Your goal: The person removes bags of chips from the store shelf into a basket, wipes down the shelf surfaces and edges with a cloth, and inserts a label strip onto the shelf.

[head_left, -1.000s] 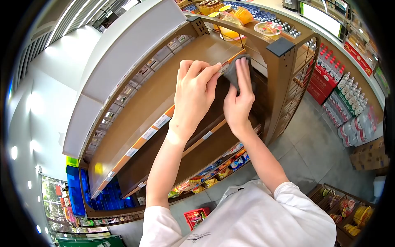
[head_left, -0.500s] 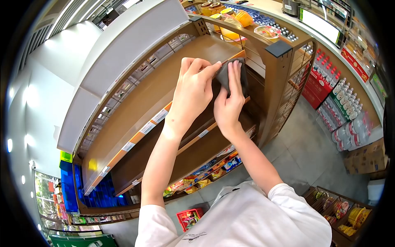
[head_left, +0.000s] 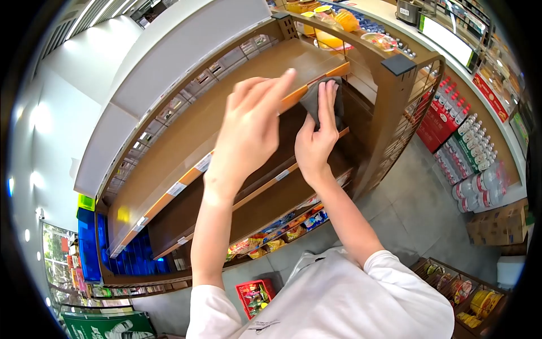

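My right hand (head_left: 315, 141) presses a dark grey cloth (head_left: 340, 107) against the orange front edge (head_left: 337, 70) of the brown upper shelf (head_left: 302, 52), close to the rack's right end. Its fingers lie straight over the cloth. To the left, my left hand (head_left: 248, 127) is apart from the cloth, in front of the same edge, with its fingers loosely stretched out and a little blurred. White price labels (head_left: 176, 188) run along the orange edge; part of it is hidden behind my left hand.
A brown end post with a black cap (head_left: 398, 64) and wire side panel stands right of my hands. Lower down are snack packets (head_left: 275, 244) and a red basket (head_left: 255, 298) on the floor. Bottled drinks (head_left: 474, 141) stand at the counter on the right.
My left hand has come away from the cloth, moving left with its fingers opening. My right hand stays on the cloth at nearly the same place. The view has shifted slightly.
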Motion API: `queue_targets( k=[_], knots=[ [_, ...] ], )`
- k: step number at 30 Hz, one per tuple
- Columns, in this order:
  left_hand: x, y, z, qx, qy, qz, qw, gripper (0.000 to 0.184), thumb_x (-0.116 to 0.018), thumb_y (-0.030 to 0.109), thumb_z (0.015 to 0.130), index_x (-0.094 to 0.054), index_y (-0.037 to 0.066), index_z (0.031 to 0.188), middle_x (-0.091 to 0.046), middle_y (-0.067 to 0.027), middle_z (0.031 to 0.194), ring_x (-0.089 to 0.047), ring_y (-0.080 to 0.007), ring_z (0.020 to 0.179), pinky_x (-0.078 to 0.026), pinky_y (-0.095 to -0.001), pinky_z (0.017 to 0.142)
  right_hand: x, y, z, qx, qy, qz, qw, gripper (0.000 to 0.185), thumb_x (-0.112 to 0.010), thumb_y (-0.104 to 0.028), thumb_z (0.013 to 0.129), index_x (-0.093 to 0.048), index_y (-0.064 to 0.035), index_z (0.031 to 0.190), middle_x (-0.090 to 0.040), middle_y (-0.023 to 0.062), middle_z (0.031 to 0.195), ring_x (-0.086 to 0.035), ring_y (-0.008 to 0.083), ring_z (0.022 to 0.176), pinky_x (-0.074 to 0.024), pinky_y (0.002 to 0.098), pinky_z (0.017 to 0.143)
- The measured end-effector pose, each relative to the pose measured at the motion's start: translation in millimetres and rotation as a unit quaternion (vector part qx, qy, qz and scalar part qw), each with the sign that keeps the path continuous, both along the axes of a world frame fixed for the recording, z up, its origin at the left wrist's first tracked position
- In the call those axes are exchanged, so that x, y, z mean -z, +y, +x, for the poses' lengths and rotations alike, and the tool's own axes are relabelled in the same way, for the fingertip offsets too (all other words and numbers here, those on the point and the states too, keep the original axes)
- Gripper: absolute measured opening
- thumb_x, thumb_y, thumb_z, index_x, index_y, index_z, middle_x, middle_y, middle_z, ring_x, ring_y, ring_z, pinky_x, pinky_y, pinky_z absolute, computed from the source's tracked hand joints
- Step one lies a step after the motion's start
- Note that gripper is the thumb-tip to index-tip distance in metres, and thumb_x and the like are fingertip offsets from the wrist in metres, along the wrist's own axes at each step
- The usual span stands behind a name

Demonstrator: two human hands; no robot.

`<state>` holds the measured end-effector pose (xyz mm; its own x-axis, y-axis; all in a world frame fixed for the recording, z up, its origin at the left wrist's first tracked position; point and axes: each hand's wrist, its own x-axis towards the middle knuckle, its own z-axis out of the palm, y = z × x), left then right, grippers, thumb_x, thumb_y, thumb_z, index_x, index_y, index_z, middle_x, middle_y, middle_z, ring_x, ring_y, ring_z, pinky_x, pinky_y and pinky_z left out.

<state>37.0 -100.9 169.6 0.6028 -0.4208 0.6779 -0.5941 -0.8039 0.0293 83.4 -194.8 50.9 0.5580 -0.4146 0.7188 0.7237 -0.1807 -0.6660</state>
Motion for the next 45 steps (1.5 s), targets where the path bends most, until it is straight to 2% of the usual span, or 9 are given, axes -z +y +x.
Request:
queue_targets(
  k=[5, 7, 11, 17, 21, 27, 30, 35, 45],
  knots=[
    [3, 35, -37, -0.084, 0.014, -0.013, 0.996, 0.036, -0.066, -0.004, 0.079, -0.068, 0.007, 0.113, -0.064, -0.0129, 0.111, -0.057, -0.0295, 0.107, -0.047, -0.0383, 0.091, -1, 3, -2, 0.015, 0.005, -0.009, 1.0, 0.058, -0.043, 0.017, 0.082, -0.042, 0.0052, 0.139, -0.036, 0.0262, 0.147, -0.031, 0.0401, 0.139, -0.0295, 0.0447, 0.113],
    [12, 37, -38, -0.082, 0.034, -0.032, 0.996, 0.029, -0.068, -0.002, 0.08, -0.071, 0.007, 0.107, -0.062, -0.0117, 0.113, -0.06, -0.0257, 0.102, -0.05, -0.0358, 0.086, 0, 8, -9, 0.005, 0.008, -0.016, 1.0, 0.058, -0.044, 0.017, 0.082, -0.043, 0.0056, 0.139, -0.036, 0.0263, 0.147, -0.031, 0.0402, 0.139, -0.0292, 0.0446, 0.113],
    [22, 40, -33, -0.075, 0.024, -0.06, 0.995, 0.026, -0.066, -0.004, 0.083, -0.072, 0.008, 0.106, -0.06, -0.0093, 0.114, -0.064, -0.0198, 0.091, -0.055, -0.0317, 0.075, 8, 22, -26, -0.02, -0.001, -0.037, 0.999, 0.058, -0.046, 0.016, 0.082, -0.043, 0.0064, 0.138, -0.036, 0.0269, 0.147, -0.031, 0.0415, 0.139, -0.0279, 0.0462, 0.114],
    [22, 46, -31, -0.056, 0.043, -0.068, 0.995, 0.03, -0.064, -0.007, 0.083, -0.072, 0.009, 0.108, -0.06, -0.0093, 0.115, -0.063, -0.0198, 0.092, -0.054, -0.0318, 0.076, 15, 40, -49, -0.106, -0.059, -0.075, 0.99, 0.065, -0.043, 0.018, 0.075, -0.044, 0.0059, 0.138, -0.039, 0.027, 0.145, -0.031, 0.042, 0.139, -0.0222, 0.0536, 0.114],
    [22, 46, -32, -0.055, 0.053, -0.082, 0.994, 0.032, -0.063, -0.008, 0.082, -0.072, 0.009, 0.108, -0.061, -0.0089, 0.116, -0.062, -0.0204, 0.092, -0.053, -0.0316, 0.077, 12, 32, -40, -0.041, -0.035, -0.109, 0.993, 0.063, -0.043, 0.017, 0.076, -0.045, 0.0063, 0.137, -0.04, 0.0243, 0.146, -0.03, 0.04, 0.14, -0.0217, 0.0544, 0.114],
    [24, 45, -33, -0.052, 0.042, -0.093, 0.993, 0.035, -0.062, -0.01, 0.081, -0.072, 0.009, 0.108, -0.061, -0.0085, 0.117, -0.061, -0.0241, 0.096, -0.051, -0.0337, 0.082, 0, 46, -48, -0.073, -0.001, -0.043, 0.996, 0.065, -0.042, 0.018, 0.076, -0.04, 0.0066, 0.141, -0.033, 0.027, 0.149, -0.025, 0.0427, 0.141, -0.019, 0.0525, 0.115],
    [23, 45, -36, -0.064, 0.047, -0.087, 0.993, 0.037, -0.06, -0.01, 0.081, -0.071, 0.01, 0.11, -0.061, -0.0082, 0.117, -0.06, -0.0253, 0.098, -0.051, -0.0344, 0.082, 6, 45, -56, -0.107, -0.042, -0.122, 0.986, 0.067, -0.043, 0.018, 0.075, -0.039, 0.0066, 0.141, -0.032, 0.0279, 0.149, -0.024, 0.0438, 0.141, -0.0183, 0.0533, 0.115],
    [23, 44, -35, -0.061, 0.043, -0.087, 0.993, 0.037, -0.059, -0.009, 0.08, -0.071, 0.011, 0.109, -0.061, -0.0081, 0.117, -0.06, -0.0258, 0.098, -0.051, -0.0351, 0.083, 7, 30, -39, -0.057, -0.064, -0.152, 0.985, 0.065, -0.043, 0.018, 0.074, -0.047, 0.0042, 0.137, -0.041, 0.0236, 0.145, -0.03, 0.0393, 0.14, -0.0187, 0.0536, 0.115],
    [26, 48, -32, -0.055, 0.01, -0.079, 0.995, 0.034, -0.061, -0.007, 0.079, -0.072, 0.01, 0.106, -0.063, -0.0077, 0.113, -0.062, -0.0244, 0.096, -0.047, -0.037, 0.089, -12, 21, -41, -0.08, -0.036, -0.137, 0.987, 0.059, -0.044, 0.018, 0.078, -0.049, 0.0033, 0.135, -0.042, 0.0205, 0.145, -0.031, 0.0369, 0.14, -0.021, 0.05, 0.116]
  ],
)
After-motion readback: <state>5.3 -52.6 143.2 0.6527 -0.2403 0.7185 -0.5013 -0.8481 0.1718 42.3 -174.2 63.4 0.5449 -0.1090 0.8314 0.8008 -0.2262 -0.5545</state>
